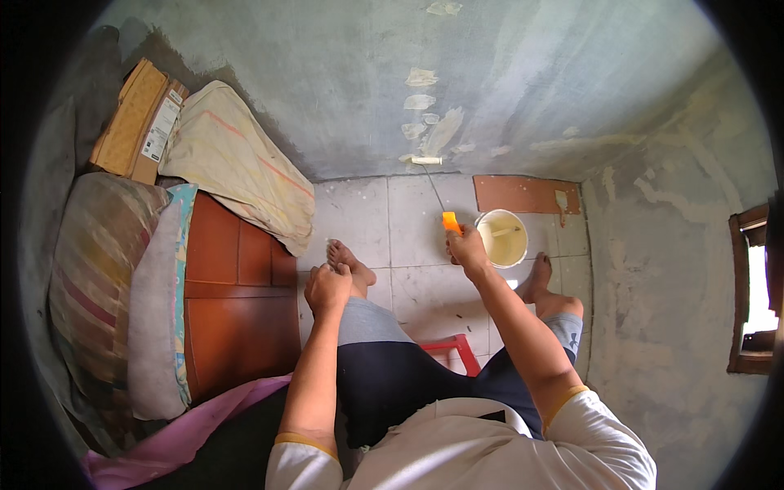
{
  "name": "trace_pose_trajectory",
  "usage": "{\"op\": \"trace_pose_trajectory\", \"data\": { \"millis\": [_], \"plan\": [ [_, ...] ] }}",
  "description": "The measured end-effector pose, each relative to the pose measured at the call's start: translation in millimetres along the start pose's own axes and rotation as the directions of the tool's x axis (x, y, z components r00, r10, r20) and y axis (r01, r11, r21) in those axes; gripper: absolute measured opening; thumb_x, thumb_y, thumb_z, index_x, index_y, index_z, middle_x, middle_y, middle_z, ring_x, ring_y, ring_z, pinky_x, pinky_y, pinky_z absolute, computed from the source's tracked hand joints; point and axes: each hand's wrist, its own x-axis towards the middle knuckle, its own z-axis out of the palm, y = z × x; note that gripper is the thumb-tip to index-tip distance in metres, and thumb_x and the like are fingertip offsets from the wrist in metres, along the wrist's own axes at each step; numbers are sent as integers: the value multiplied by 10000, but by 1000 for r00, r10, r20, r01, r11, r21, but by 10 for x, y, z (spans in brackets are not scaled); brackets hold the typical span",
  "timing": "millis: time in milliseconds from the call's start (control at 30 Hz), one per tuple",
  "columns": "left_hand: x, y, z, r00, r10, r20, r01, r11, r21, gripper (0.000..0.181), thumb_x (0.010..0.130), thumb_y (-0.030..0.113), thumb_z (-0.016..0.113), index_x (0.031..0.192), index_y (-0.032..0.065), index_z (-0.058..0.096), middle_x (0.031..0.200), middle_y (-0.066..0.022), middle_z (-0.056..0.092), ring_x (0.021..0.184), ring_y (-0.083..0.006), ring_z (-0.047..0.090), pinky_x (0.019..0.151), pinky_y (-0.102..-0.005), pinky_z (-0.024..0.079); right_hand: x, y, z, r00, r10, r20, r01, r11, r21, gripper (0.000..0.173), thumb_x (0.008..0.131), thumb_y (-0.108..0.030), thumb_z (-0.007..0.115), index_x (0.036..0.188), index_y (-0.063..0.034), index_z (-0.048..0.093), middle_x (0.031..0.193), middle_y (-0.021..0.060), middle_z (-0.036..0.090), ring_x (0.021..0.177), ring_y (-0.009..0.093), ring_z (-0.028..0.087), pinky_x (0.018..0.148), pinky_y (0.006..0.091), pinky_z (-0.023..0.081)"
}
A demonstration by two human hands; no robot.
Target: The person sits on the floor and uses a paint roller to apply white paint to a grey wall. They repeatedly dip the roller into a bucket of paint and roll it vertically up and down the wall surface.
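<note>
My right hand (467, 248) grips the orange handle of a small paint roller (427, 160). The roller's thin metal rod reaches away from me, and its pale sleeve is at the foot of the grey wall (343, 92); whether it touches cannot be told. Just right of this hand stands a round bucket (525, 248) of cream-coloured paint, with a pale object lying in the paint. My left hand (328, 289) rests by my left knee with curled fingers, and nothing shows in it. Pale patches mark the wall above the roller.
A reddish-brown board (520, 191) lies along the wall behind the bucket. Between my legs is part of a red plastic stool (468, 355). On the left are a wooden cabinet (239, 343), cushions (104, 275), a draped cloth (239, 159) and a cardboard box (131, 122). A window (756, 294) is at right.
</note>
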Motion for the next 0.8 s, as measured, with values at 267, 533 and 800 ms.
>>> {"op": "trace_pose_trajectory", "data": {
  "millis": [267, 533, 800],
  "plan": [
    [19, -4, 5, 999, 7, 47, -8, 1000, 12, 487, 922, 461, 519, 1091, 49, 716, 1161, -201, 656, 1092, -373, 636, 952, -451, 500, -1135, -811, -379, 985, -158, -65, 157, 987, -14, 494, 975, -139, 545, 1432, 21, 447, 854, 51, 580, 620, 71, 520, 455, 223, 395],
    [-15, 43, -38, 996, -12, 90, 12, 1000, 1, 492, 934, 474, 512, 1119, 64, 710, 1197, -186, 638, 1153, -365, 596, 990, -439, 472, -1331, -898, -474, 994, -112, -15, 113, 991, 72, 538, 973, -127, 514, 1478, 9, 386, 876, 63, 585, 615, 81, 525, 457, 228, 395],
    [-33, 58, -41, 1000, 7, 29, -6, 1000, -19, 462, 913, 453, 541, 1051, 54, 729, 1135, -189, 667, 1100, -375, 628, 952, -451, 497, -270, -238, -102, 974, -218, -55, 209, 968, -140, 553, 913, -185, 535, 1373, 115, 465, 706, 120, 623, 495, 170, 577, 490, 325, 483]
  ]
}}
